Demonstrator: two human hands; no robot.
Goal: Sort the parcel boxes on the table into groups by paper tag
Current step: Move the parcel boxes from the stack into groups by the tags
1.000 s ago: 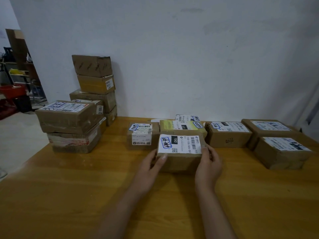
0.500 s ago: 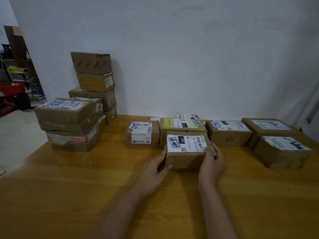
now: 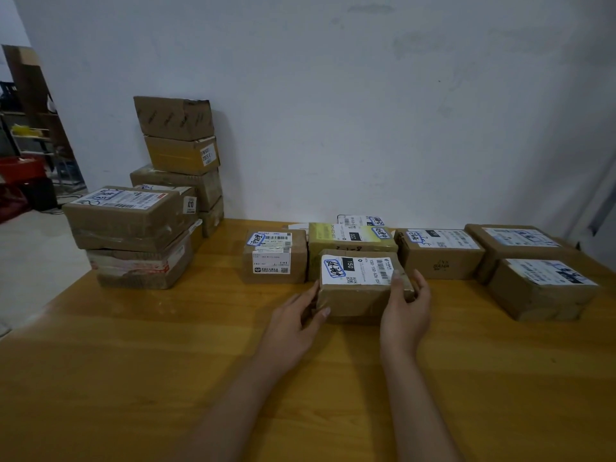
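Calling it in, Op A: parcel box (image 3: 356, 296), "150" on its white label (image 3: 366, 270), centre of the table (image 3: 166, 361), between both hands. Left hand (image 3: 293, 325) clasps the left end, thumb on the near face, fingers hidden behind the box. Right hand (image 3: 405, 311) curls round the right end, thumb on the top edge.

Op B: Down on the table, or lifted?

Op A: I cannot tell; the underside is in shadow. Just behind sits a yellow-taped box (image 3: 346, 236), partly covered. A third box (image 3: 361, 220) behind that shows only its label.

Op B: Tags legible?

Op A: Paper tag (image 3: 333, 266) has blue handwriting I cannot read. Small box (image 3: 275, 258) to the left, wide box (image 3: 440, 253) to the right, end pair (image 3: 540, 291) far right, stacks (image 3: 130, 221) far left, their lower boxes half hidden.
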